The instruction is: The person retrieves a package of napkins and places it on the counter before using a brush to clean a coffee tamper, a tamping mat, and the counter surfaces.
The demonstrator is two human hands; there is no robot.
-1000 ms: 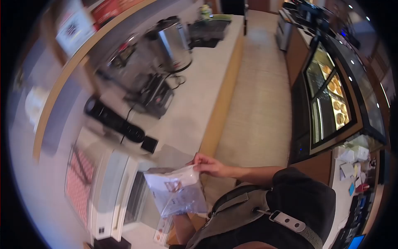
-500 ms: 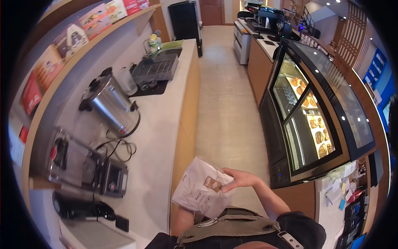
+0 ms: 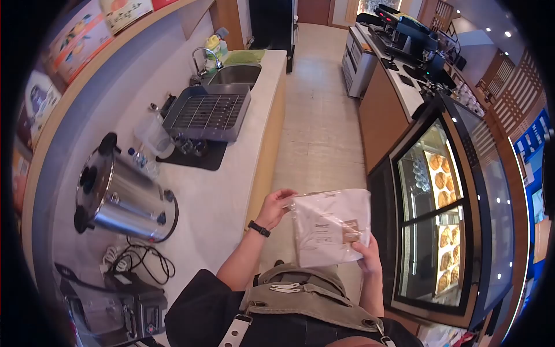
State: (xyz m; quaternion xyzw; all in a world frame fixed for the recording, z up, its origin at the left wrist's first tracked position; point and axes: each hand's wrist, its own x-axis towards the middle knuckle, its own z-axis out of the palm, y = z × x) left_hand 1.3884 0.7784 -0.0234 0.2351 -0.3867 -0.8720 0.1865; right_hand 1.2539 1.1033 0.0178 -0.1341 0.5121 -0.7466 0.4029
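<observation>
A flat white package in clear plastic, with small print and a brown patch, is held upright in front of my apron. My left hand, with a black band at the wrist, pinches its upper left edge. At the lower right corner my right hand grips it, thumb on the front and fingers hidden behind.
On the left counter are a steel urn, a dish rack, a sink, bottles, cables and a blender. At right is a lit pastry case, then a counter with a coffee machine. Aisle floor runs between.
The package has moved right and turned more upright. My left hand has come into view at its left edge, and my right hand has moved lower on it. The view has shifted forward along the counter.
</observation>
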